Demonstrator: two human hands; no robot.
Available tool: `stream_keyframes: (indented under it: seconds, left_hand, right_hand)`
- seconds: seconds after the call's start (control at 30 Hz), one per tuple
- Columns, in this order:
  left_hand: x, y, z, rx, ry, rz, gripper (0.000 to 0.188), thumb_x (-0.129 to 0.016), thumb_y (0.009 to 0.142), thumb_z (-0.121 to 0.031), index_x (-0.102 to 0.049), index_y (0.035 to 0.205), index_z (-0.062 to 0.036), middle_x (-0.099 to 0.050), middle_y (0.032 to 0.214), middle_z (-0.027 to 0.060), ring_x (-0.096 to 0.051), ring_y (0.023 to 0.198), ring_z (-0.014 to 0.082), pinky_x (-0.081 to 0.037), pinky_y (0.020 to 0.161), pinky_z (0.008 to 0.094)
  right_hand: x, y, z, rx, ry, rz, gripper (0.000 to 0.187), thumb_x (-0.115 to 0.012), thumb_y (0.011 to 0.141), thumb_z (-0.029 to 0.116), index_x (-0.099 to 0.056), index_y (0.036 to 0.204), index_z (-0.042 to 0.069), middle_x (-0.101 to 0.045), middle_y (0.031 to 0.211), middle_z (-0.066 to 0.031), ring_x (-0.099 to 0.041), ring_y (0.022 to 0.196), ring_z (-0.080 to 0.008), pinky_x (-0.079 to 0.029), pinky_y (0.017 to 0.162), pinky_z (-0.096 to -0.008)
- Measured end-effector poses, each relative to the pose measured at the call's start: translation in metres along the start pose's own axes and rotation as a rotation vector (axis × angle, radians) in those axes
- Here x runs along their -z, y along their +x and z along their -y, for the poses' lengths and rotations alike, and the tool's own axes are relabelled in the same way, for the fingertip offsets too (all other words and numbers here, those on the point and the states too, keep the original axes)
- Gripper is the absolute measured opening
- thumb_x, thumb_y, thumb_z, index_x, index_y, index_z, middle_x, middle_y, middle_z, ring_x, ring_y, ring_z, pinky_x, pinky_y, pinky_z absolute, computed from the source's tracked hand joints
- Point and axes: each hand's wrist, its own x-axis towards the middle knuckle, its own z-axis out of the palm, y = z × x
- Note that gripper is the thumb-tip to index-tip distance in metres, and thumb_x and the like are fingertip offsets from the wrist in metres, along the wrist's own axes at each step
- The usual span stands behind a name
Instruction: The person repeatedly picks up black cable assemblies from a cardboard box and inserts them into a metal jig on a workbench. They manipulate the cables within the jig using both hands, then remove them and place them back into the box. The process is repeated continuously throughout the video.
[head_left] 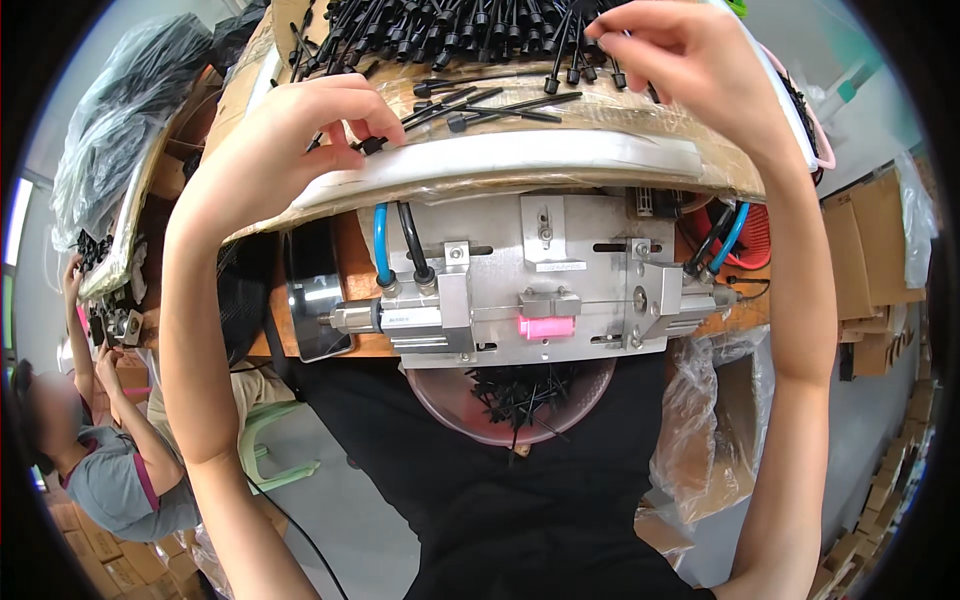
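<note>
At the near edge of a padded cardboard tray, my left hand is closed in a pinch on a black rod with a knobbed end. Several similar loose black rods lie just to its right. My right hand hovers at the front of a large pile of black knobbed rods. Its thumb and fingers are bent together, and what they hold, if anything, cannot be made out. Below both hands stands a metal clamping fixture with a pink block at its middle.
Blue air hoses run into the fixture. A phone lies at its left. Beneath it, a translucent bowl holds black pieces. A red basket stands at the right. Another person works at far left.
</note>
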Motion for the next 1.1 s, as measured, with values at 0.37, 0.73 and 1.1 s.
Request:
stream_keyframes:
  seconds: [0.37, 0.73, 1.1]
  left_hand:
    - [-0.015, 0.001, -0.001, -0.057, -0.019, -0.081, 0.02, -0.065, 0.086, 0.0, -0.067, 0.105, -0.0035, -0.064, 0.095, 0.0054, -0.059, 0.082, 0.0156, -0.049, 0.071, 0.0268]
    - [-0.029, 0.01, -0.001, 0.078, 0.105, -0.278, 0.023, -0.069, 0.081, 0.0, -0.063, 0.103, -0.0037, -0.062, 0.091, 0.0037, -0.056, 0.074, 0.0159, -0.048, 0.069, 0.0288]
    - [-0.028, 0.014, 0.0, 0.14, -0.026, -0.22, 0.02, -0.064, 0.085, 0.002, -0.063, 0.104, -0.0045, -0.065, 0.096, 0.0026, -0.061, 0.087, 0.0137, -0.051, 0.076, 0.0272]
  right_hand:
    - [0.017, -0.024, 0.032, -0.145, 0.438, -0.336, 0.052, -0.061, 0.096, 0.037, -0.057, 0.118, -0.011, -0.069, 0.097, -0.0207, -0.072, 0.085, -0.0243, -0.06, 0.06, -0.0263]
    - [0.028, -0.036, 0.018, -0.089, 0.606, -0.384, 0.037, -0.057, 0.099, 0.033, -0.059, 0.109, -0.003, -0.07, 0.092, -0.0177, -0.072, 0.082, -0.0217, -0.058, 0.054, -0.0213]
    - [0.055, -0.057, -0.004, -0.114, 0.675, -0.297, 0.044, -0.049, 0.103, 0.028, -0.053, 0.129, -0.007, -0.063, 0.122, -0.0219, -0.064, 0.113, -0.0224, -0.055, 0.068, -0.0196]
